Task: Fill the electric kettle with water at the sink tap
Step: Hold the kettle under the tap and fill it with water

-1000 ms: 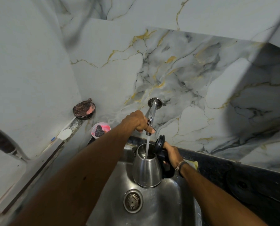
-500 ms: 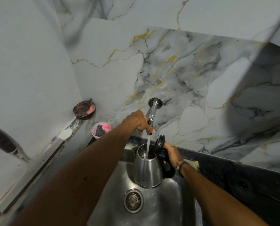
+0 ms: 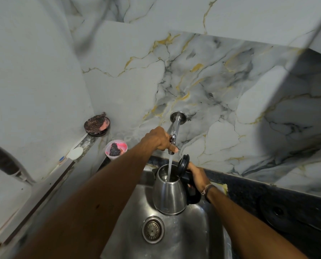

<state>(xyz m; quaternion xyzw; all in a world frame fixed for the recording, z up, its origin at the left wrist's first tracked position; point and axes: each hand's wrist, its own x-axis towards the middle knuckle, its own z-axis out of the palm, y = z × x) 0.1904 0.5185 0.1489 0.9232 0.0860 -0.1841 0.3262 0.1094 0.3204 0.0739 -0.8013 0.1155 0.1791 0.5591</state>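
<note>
A steel electric kettle with a black handle is held upright over the steel sink, its black lid flipped open. My right hand grips the kettle's handle. A chrome tap juts from the marble wall, and my left hand is closed on its lever. A stream of water falls from the spout straight into the kettle's open mouth.
The sink drain lies below the kettle. A pink bowl with a dark scrubber and a round dish of scouring pads sit on the ledge to the left. A dark countertop with a round black base runs along the right.
Both hands and the kettle stay in place. Water keeps running from the tap into the kettle.
</note>
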